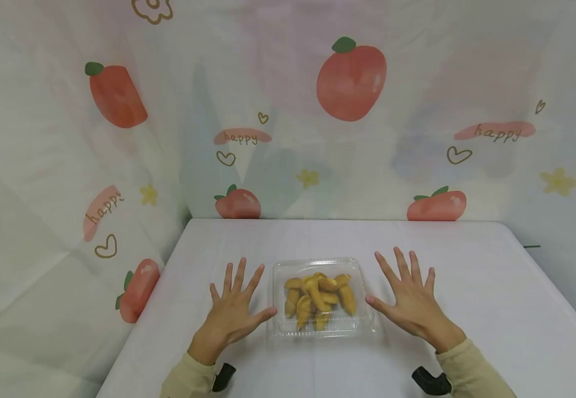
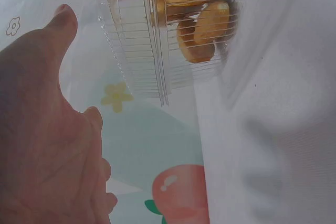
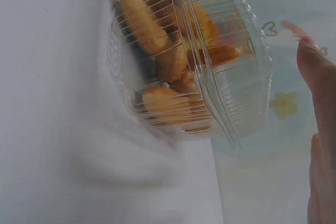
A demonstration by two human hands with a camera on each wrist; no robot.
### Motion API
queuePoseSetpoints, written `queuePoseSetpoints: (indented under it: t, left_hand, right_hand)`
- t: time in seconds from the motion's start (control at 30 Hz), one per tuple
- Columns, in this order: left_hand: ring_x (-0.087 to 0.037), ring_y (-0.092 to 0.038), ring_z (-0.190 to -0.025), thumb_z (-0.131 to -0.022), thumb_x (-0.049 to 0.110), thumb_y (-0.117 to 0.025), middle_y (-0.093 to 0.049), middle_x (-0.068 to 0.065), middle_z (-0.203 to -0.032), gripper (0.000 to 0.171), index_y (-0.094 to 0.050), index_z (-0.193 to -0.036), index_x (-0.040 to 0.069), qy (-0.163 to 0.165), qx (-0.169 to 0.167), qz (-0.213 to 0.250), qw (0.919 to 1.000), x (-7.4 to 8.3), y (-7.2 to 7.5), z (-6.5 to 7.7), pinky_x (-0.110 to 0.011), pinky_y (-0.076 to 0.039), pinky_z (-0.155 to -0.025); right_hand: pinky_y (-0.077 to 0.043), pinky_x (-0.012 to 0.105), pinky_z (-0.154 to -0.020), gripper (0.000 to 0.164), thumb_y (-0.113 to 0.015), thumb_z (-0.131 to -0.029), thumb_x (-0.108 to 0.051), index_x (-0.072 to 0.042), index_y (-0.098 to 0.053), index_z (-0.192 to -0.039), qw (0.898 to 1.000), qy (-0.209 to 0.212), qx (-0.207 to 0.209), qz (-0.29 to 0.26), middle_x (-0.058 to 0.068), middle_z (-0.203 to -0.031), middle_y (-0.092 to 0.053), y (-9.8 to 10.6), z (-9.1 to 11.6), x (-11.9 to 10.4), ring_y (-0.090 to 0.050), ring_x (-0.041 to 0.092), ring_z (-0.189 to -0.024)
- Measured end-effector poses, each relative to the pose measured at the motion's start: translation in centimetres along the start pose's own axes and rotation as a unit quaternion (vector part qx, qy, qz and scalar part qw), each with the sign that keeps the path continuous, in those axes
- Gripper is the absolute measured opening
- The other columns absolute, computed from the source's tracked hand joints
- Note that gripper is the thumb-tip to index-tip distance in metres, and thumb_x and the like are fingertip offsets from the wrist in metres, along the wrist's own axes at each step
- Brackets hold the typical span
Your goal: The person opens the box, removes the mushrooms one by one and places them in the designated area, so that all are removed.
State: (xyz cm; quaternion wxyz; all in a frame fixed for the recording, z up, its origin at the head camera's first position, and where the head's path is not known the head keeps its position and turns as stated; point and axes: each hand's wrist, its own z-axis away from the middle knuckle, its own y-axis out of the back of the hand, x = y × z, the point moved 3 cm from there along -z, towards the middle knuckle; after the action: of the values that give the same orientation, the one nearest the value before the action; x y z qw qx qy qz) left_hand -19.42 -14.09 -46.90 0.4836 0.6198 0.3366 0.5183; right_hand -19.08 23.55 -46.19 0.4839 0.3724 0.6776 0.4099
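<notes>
Squarely between both spread, empty hands, left hand and right hand: clear container, mid-table.

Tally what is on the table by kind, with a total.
Clear plastic containers: 1
Hands flat on the table: 2, left hand and right hand
Total: 3
The yellow pastries inside overlap, so no sure count.
</notes>
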Motion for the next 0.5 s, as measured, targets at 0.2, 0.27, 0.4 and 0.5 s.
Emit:
queuePoseSetpoints:
  t: [0.2,0.27,0.4,0.5]
  left_hand:
    - [-0.04,0.012,-0.158,-0.09,0.068,-0.058,0.011,-0.005,-0.172,0.092,-0.009,-0.163,0.039,-0.003,-0.001,0.016,0.9999,0.1,-0.3,0.5,-0.084,-0.008,-0.111]
    - [-0.04,0.011,-0.158,-0.09,0.068,-0.059,0.009,-0.006,-0.173,0.092,-0.01,-0.163,0.039,-0.006,0.001,0.021,0.9998,0.1,-0.4,0.6,-0.084,-0.009,-0.111]
    - [-0.04,0.008,-0.158,-0.09,0.067,-0.059,0.006,-0.007,-0.173,0.093,-0.009,-0.163,0.039,-0.01,-0.004,0.033,0.9994,0.0,-0.8,0.8,-0.083,-0.011,-0.112]
    - [-0.039,0.008,-0.159,-0.091,0.065,-0.059,0.006,-0.006,-0.173,0.092,-0.007,-0.162,0.039,-0.013,-0.019,0.043,0.9988,-0.1,-1.1,1.0,-0.082,-0.012,-0.113]
  right_hand:
    - [-0.001,0.086,-0.108,0.096,-0.063,-0.088,-0.063,-0.03,-0.014,-0.164,1.0,0.01,-0.007,-0.005,0.026,-0.169,-0.008,-0.3,0.5,-0.2,0.006,0.052,-0.155]
    - [-0.004,0.084,-0.109,0.096,-0.063,-0.088,-0.061,-0.029,-0.015,-0.164,1.0,0.015,-0.008,-0.007,0.025,-0.169,-0.008,-0.4,0.6,-0.2,0.005,0.052,-0.155]
    - [-0.007,0.081,-0.112,0.095,-0.064,-0.089,-0.059,-0.028,-0.016,-0.164,0.999,0.022,-0.014,-0.019,0.025,-0.169,-0.009,-0.7,0.8,-0.2,0.001,0.052,-0.155]
    - [-0.009,0.079,-0.113,0.094,-0.066,-0.089,-0.058,-0.027,-0.017,-0.164,0.999,0.027,-0.017,-0.035,0.025,-0.168,-0.011,-1.0,1.0,-0.2,-0.002,0.052,-0.155]
